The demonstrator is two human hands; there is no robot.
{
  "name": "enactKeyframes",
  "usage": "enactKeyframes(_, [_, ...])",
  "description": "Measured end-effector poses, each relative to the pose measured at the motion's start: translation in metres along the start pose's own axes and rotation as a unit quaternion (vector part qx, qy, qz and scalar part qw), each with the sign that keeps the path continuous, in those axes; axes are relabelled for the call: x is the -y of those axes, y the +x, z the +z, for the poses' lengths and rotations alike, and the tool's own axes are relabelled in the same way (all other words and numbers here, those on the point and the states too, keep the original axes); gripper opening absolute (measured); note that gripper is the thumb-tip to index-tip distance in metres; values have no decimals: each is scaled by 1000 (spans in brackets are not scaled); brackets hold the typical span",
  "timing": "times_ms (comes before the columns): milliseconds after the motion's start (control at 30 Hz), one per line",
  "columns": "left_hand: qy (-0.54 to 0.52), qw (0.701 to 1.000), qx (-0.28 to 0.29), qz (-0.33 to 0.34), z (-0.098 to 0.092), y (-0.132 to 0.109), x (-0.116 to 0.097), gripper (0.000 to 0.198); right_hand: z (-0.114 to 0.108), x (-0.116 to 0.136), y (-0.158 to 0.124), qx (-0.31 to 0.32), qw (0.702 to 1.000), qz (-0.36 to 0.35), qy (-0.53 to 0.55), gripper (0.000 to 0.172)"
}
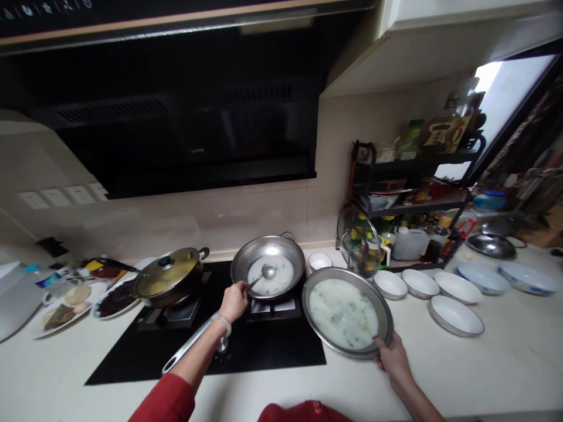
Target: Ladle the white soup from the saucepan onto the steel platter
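My left hand (233, 302) is closed around the handle of a metal ladle (268, 271), whose bowl sits over the white soupy liquid (272, 284) in a steel wok (243, 264) on the stove. Below my left wrist runs a long metal handle (187, 347); whether it belongs to the wok or the ladle I cannot tell. My right hand (391, 354) grips the near right rim of a round metal basin (385, 313). The basin holds white soup with green bits (343, 313) and appears slightly tilted, just right of the wok.
A lidded pan (169, 275) occupies the left burner of the black cooktop (272, 357). Food plates (65, 310) lie farther left. Several white bowls (456, 315) line the right counter before a condiment rack (413, 208) and an upright glass lid (358, 241). The range hood (197, 129) hangs above.
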State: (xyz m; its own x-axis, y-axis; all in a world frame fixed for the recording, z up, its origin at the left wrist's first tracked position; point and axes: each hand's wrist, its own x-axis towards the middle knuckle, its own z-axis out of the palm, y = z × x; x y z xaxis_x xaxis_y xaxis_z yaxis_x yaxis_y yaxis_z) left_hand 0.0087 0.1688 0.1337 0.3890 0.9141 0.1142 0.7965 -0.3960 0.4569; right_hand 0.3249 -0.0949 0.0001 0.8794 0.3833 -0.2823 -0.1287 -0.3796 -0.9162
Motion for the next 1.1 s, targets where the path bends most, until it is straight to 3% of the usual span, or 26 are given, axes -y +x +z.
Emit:
enactKeyframes(133, [23,1000,15,-7,3,0,5,25,0,0,0,3,1000,2,-3,64])
enactKeyframes(267, [-84,993,42,-77,7,2,5,18,-1,1,-1,-1,1000,5,-14,63])
enactKeyframes(433, [-288,930,96,-205,6,3,6,10,-1,1,1,2,1000,1,-18,64])
enactKeyframes(567, [-349,908,102,-210,1,5,9,4,-1,-1,1,-2,1000,-1,-13,64])
enactKeyframes(933, [-351,905,114,-211,-4,5,9,14,-1,2,-1,1,1000,-2,-8,63])
enactKeyframes(1100, [-343,907,113,-217,-4,4,9,9,-1,1,-1,-1,1000,4,-8,64])
